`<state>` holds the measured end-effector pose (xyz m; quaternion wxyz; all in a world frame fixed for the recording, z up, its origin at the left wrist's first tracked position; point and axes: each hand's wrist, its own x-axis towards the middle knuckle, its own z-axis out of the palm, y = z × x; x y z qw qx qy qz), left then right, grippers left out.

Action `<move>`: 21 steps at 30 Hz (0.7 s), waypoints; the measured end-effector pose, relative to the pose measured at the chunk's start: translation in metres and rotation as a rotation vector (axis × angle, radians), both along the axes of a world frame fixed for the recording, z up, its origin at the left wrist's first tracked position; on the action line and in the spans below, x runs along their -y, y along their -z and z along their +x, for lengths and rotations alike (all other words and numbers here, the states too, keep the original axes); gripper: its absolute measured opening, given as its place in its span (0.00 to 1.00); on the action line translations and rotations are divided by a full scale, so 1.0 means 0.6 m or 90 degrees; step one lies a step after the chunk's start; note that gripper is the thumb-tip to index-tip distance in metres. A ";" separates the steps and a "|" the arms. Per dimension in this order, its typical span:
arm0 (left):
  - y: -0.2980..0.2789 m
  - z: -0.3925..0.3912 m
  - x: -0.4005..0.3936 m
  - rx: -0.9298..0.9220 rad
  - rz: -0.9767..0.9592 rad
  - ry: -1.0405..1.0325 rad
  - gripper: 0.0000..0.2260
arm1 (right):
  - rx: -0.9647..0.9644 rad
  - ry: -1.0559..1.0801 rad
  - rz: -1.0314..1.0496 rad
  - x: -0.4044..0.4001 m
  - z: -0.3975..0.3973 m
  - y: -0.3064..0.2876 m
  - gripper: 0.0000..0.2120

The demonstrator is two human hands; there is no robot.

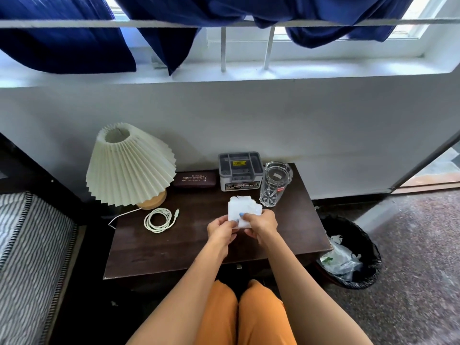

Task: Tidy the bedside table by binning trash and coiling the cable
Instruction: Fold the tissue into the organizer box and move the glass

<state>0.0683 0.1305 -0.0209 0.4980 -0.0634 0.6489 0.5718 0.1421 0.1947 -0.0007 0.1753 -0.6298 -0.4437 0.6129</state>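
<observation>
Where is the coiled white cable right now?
In the head view, the cable lies coiled on the table's left part, just in front of the lamp and left of the left hand.

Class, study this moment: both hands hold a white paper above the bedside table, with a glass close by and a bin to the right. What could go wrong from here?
1. The glass stands just beyond the right hand; swinging toward the bin might knock it over.
2. The white paper, held by both the left hand and the right, may slip from either grip onto the floor.
3. A careless elbow could undo the coiled cable.
</observation>
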 end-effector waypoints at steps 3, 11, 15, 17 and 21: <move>-0.017 -0.008 -0.008 0.006 0.027 -0.023 0.16 | 0.032 0.008 0.101 -0.003 -0.007 -0.014 0.20; -0.060 -0.047 -0.039 -0.020 0.042 -0.062 0.16 | 0.103 -0.067 0.449 -0.045 -0.034 -0.091 0.07; -0.059 -0.064 -0.051 -0.041 0.044 -0.060 0.13 | 0.174 -0.080 0.568 -0.096 -0.057 -0.120 0.12; -0.057 -0.071 -0.058 -0.049 0.045 -0.059 0.12 | 0.223 -0.119 0.583 -0.119 -0.063 -0.125 0.14; -0.049 -0.085 -0.075 -0.068 0.041 -0.055 0.12 | 0.334 -0.215 0.554 -0.147 -0.070 -0.113 0.16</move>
